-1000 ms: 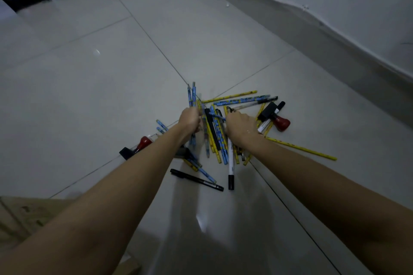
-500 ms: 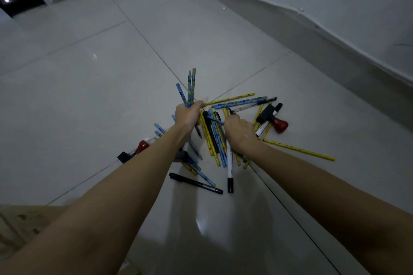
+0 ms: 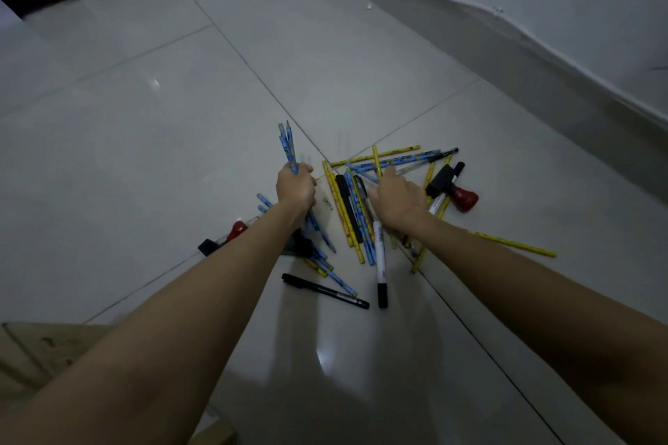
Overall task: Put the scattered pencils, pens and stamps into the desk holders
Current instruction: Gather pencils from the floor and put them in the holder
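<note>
A pile of blue and yellow pencils (image 3: 352,213) lies on the tiled floor with black pens and stamps. My left hand (image 3: 295,188) is closed around a bunch of blue pencils (image 3: 287,146), their tips pointing up and away. My right hand (image 3: 395,202) rests on the pile, fingers pinching a blue pencil (image 3: 368,175) near its end. A white marker with a black cap (image 3: 379,264) and a black pen (image 3: 325,291) lie nearest me. A red-handled stamp (image 3: 453,191) sits right of the pile, another (image 3: 226,237) left, partly behind my forearm. No holder is in view.
A single yellow pencil (image 3: 513,244) lies apart at the right. A wall with a white cable (image 3: 470,5) runs along the back right. A cardboard box edge (image 3: 32,354) shows at the lower left. Bare tile spreads to the left and far side.
My left hand has lifted its bunch of blue pencils higher and gathered them more upright. My right hand has shifted slightly right on the pile, still on a blue pencil.
</note>
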